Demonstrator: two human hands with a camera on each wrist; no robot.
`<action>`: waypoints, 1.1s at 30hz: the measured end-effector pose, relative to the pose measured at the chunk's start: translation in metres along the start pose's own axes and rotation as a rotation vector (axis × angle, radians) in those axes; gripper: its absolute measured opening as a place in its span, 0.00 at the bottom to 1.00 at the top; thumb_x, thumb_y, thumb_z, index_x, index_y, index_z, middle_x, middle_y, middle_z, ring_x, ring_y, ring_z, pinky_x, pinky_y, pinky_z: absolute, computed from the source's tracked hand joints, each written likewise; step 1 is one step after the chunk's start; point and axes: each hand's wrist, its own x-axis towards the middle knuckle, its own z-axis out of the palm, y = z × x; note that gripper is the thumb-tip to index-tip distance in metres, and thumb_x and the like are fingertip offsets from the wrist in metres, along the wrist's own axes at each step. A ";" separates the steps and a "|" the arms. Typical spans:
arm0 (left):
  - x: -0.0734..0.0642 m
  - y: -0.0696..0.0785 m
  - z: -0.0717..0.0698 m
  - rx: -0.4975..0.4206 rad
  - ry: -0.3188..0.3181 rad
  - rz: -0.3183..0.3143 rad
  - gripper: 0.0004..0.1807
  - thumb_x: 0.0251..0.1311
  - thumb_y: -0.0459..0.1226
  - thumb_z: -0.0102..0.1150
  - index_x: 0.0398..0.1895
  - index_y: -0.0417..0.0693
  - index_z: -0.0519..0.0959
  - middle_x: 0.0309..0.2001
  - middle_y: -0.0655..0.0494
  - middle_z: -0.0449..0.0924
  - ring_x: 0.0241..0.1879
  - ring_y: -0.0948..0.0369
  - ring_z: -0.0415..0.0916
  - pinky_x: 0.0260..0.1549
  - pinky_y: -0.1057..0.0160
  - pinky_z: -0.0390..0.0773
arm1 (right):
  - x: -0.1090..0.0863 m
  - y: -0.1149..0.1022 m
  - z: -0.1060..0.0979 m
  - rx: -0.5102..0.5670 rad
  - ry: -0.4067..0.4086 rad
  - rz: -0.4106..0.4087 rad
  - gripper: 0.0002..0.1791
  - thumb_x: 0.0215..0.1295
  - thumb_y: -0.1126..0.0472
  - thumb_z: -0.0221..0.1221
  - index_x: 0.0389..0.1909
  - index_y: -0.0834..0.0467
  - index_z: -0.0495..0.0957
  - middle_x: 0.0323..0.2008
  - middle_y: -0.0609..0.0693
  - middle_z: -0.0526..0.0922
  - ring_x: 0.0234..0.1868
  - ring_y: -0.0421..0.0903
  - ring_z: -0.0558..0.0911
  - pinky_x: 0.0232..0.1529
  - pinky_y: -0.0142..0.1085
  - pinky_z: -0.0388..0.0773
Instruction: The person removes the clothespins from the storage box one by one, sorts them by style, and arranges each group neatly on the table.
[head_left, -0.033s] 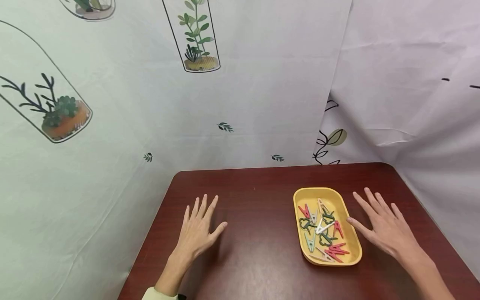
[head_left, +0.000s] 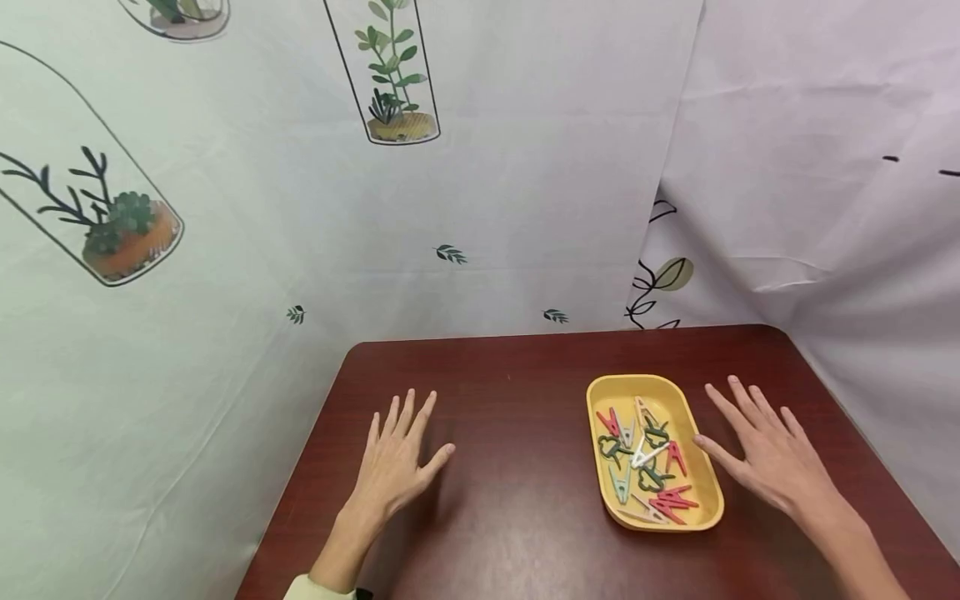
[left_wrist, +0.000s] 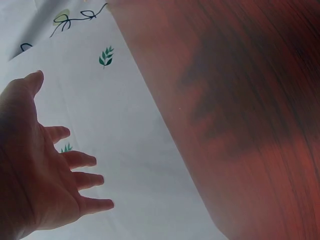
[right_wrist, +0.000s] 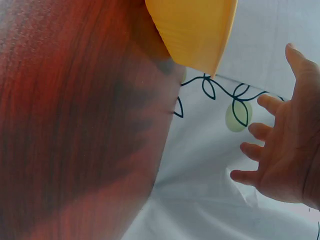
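Spread wide, my left hand [head_left: 393, 467] hovers over the left part of the table, casting a shadow on the wood in the left wrist view. Nothing is in it. A yellow tray [head_left: 712, 500] sits right of the table's middle. Inside lie small red clothespins [head_left: 677, 458], a white clothespin [head_left: 640, 458], a pale teal clothespin [head_left: 621, 486], beige ones and several dark green clips [head_left: 652, 477] with an outlined shape. Just right of the tray, my right hand [head_left: 783, 458] is held with fingers straight and apart, its thumb by the tray's rim. It holds nothing.
The dark red-brown wooden table [head_left: 510, 467] has rounded far corners. Behind and at both sides hangs a pale cloth [head_left: 525, 208] printed with plants and leaves, close to the table's edges.
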 end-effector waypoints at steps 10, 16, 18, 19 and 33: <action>0.002 0.005 -0.001 -0.033 0.020 0.009 0.49 0.70 0.64 0.58 0.87 0.55 0.55 0.83 0.39 0.54 0.81 0.39 0.52 0.75 0.30 0.51 | -0.003 0.004 0.005 0.083 0.003 0.011 0.52 0.74 0.40 0.63 0.87 0.57 0.47 0.83 0.67 0.49 0.82 0.69 0.51 0.82 0.58 0.33; 0.005 0.005 0.000 -0.032 0.026 0.001 0.51 0.70 0.63 0.59 0.87 0.52 0.52 0.83 0.39 0.52 0.82 0.41 0.50 0.76 0.33 0.52 | -0.002 0.005 0.010 0.201 0.011 0.055 0.57 0.71 0.46 0.68 0.87 0.60 0.42 0.82 0.69 0.50 0.81 0.70 0.54 0.78 0.65 0.49; 0.006 0.005 0.000 -0.030 0.035 0.005 0.52 0.70 0.63 0.59 0.88 0.52 0.50 0.84 0.40 0.51 0.82 0.42 0.50 0.77 0.35 0.53 | -0.002 0.004 0.014 0.242 0.004 0.094 0.59 0.70 0.46 0.69 0.87 0.57 0.39 0.83 0.68 0.49 0.79 0.73 0.56 0.72 0.72 0.55; 0.007 0.006 0.001 -0.030 0.043 0.009 0.52 0.70 0.62 0.59 0.88 0.51 0.49 0.84 0.40 0.51 0.82 0.43 0.50 0.77 0.35 0.53 | -0.002 0.003 0.016 0.259 0.003 0.109 0.60 0.70 0.46 0.70 0.87 0.55 0.39 0.83 0.69 0.49 0.78 0.74 0.57 0.69 0.74 0.58; 0.015 0.013 0.011 -0.057 0.204 0.055 0.49 0.71 0.52 0.63 0.86 0.43 0.52 0.84 0.40 0.52 0.82 0.41 0.50 0.77 0.35 0.52 | -0.017 -0.005 0.055 0.499 0.195 0.067 0.50 0.59 0.71 0.71 0.82 0.52 0.62 0.73 0.65 0.71 0.71 0.20 0.58 0.61 0.13 0.50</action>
